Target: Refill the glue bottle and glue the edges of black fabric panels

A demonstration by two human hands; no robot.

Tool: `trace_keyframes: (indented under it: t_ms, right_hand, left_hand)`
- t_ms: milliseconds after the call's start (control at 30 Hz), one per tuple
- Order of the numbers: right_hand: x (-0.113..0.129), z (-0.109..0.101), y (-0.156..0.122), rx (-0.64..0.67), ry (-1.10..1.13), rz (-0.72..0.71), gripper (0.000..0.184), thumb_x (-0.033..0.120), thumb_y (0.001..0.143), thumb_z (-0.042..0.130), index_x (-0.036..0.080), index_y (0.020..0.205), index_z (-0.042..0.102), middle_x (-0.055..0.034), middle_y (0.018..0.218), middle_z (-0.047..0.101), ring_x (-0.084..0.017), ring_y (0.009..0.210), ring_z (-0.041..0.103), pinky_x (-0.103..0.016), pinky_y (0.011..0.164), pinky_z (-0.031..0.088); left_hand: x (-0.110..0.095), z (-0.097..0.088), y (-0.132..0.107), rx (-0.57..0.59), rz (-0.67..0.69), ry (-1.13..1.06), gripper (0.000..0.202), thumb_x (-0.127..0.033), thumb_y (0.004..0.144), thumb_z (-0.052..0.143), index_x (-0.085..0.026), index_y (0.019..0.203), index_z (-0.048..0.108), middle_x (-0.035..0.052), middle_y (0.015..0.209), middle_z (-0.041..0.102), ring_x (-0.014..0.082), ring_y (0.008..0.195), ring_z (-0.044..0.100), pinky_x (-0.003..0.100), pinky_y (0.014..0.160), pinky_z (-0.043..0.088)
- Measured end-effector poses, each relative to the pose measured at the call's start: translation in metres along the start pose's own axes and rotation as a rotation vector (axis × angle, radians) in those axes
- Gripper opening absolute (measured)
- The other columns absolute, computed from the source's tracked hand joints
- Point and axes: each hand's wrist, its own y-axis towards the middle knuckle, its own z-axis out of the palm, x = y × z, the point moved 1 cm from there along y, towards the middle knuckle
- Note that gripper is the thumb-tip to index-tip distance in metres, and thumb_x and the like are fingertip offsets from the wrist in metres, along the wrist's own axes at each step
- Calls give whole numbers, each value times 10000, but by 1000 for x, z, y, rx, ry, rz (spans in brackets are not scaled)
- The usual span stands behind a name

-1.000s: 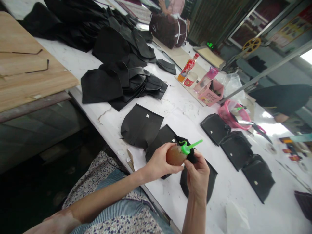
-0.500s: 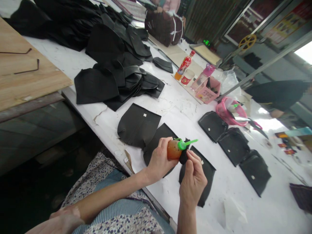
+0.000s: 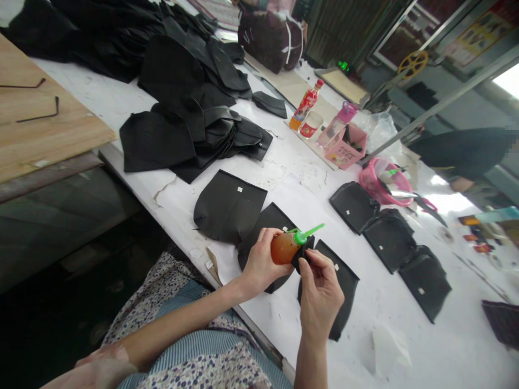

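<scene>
My left hand (image 3: 259, 267) is closed round a squeeze bottle (image 3: 283, 248) of orange-brown liquid with a green nozzle, which points up and to the right. Close against the bottle, my right hand (image 3: 322, 294) pinches a small black piece (image 3: 299, 258), partly hidden by the fingers. Whether my left fingers also touch that piece, I cannot tell. Below the hands lie a black panel (image 3: 265, 224) and, to the right, another black panel (image 3: 338, 278), each with a small white tag. A third black panel (image 3: 229, 208) lies farther left.
Three overlapping black pieces (image 3: 389, 237) lie to the right, near a pink basket (image 3: 367, 181) with scissors (image 3: 425, 205). Heaps of black pieces (image 3: 158, 140) cover the back left. Beyond stand a red-labelled drink bottle (image 3: 307, 102), a glass and a pink box (image 3: 344, 154). The table edge (image 3: 158, 213) runs beside my lap.
The squeeze bottle has shifted slightly left and its nozzle tilts up more. My right fingers have moved a little left with the black piece, which now sits closer against the bottle.
</scene>
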Motion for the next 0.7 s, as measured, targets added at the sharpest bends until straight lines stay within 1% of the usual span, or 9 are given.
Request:
trace_keyframes:
  t_ms: [100,167,233,267,333,433,533,600,700]
  right_hand:
    - [4,-1,0,25,-5,29,162,315,929,649,219,1007,754,-63,1075,708,-211,1059,641,-385,975,501]
    - [4,1,2,28,17,17,121,297,914,672,216,933,759,-54,1041,706,-201,1026,645,-363,944,514]
    - [4,4,3,20,71,-1,78,277,852,748,205,876,735,-43,991,687,-190,972,642,-328,868,534]
    - [4,6,4,9,93,4,111,276,823,777,200,880,721,-39,971,676,-183,937,638,-315,830,538]
    - [3,9,4,-29,101,48,228,298,783,811,192,948,694,-34,947,660,-168,867,628,-302,773,543]
    - [2,13,4,-56,59,112,379,355,757,825,178,1049,662,-49,978,660,-171,854,635,-316,772,556]
    - [3,15,5,-12,13,123,367,381,783,792,173,1058,666,-63,1011,662,-185,896,649,-332,808,563]
    - [5,15,6,7,-10,125,339,376,789,781,171,1035,670,-60,997,661,-184,887,650,-335,811,566]
    - [7,17,7,-7,-4,120,303,353,762,791,168,966,667,-55,967,657,-188,891,651,-344,830,570]
  left_hand:
    - [0,-1,0,-10,58,45,609,-157,617,799,-219,1156,523,31,1137,532,233,1053,614,355,916,508]
    - [0,-2,-1,-17,92,85,624,-153,634,791,-226,1189,514,40,1166,523,239,1079,614,363,930,516]
    - [0,-2,-3,-31,108,132,619,-155,652,781,-234,1200,505,45,1186,516,246,1087,620,374,926,530]
    - [0,-2,-3,-42,112,157,615,-155,659,775,-237,1204,500,47,1194,512,251,1088,623,380,919,537]
    - [-1,-3,-4,-57,119,202,623,-151,669,761,-244,1222,488,53,1213,504,260,1092,628,389,906,550]
    - [-2,-4,-4,-59,131,245,650,-140,677,745,-251,1254,467,67,1260,496,269,1111,631,395,903,561]
    - [-1,-4,-5,-54,139,274,664,-136,683,743,-249,1271,456,80,1284,495,279,1122,633,403,905,567]
    - [0,-4,-6,-58,144,283,666,-150,691,757,-249,1276,453,80,1285,497,283,1126,634,409,905,570]
    - [3,-4,-7,-63,146,277,670,-181,700,777,-257,1279,449,75,1286,495,282,1136,632,406,912,569]
